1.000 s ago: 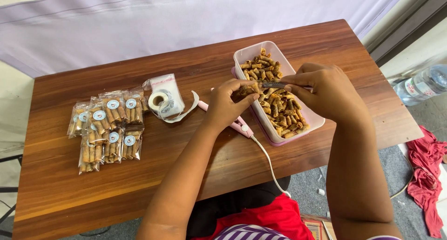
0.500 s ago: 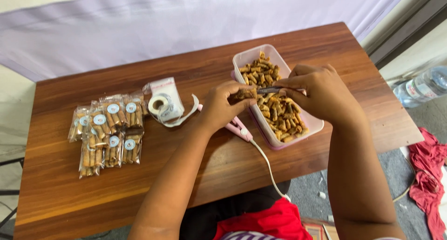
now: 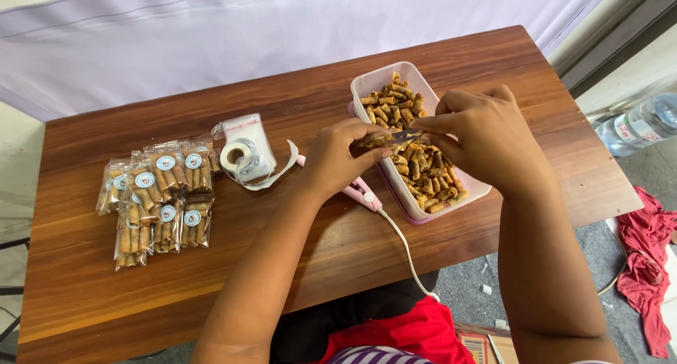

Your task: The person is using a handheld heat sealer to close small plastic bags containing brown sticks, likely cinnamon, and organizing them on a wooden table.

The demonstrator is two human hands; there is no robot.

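- Left hand (image 3: 338, 159): grip clenched on a small clear packet of snack rolls (image 3: 377, 138), thumb and fingers pinching it at the mouth end.
- Right hand (image 3: 479, 135): fingertips pinch the other side of the same packet; a thin dark strip runs between the two hands. Can't tell whether it's the bag edge or something separate.
- Packet sits in the air between both hands, just over the near-left edge of the pink tub (image 3: 451, 202), not resting on the bench.
- Tub: rectangular, pale pink, open, angled on the bench (image 3: 317, 265); loose brown snack rolls (image 3: 416, 166) fill it, right hand partly covers the middle.
- Pink heat sealer (image 3: 363, 193) lies on the bench under the left hand, just beside the tub's left wall; white cord (image 3: 405, 247) runs from it off the near edge.
- Sticker roll (image 3: 236, 156) in a clear bag, white tape strip trailing toward the left hand; near, not touching.
- Filled packets (image 3: 159, 198) with round labels piled at far left, well apart from both hands.
- Wooden bench, pale cloth (image 3: 282, 25) behind it.
- Off-bench right: plastic bottle (image 3: 638, 124) and red cloth (image 3: 649, 258) on the floor.
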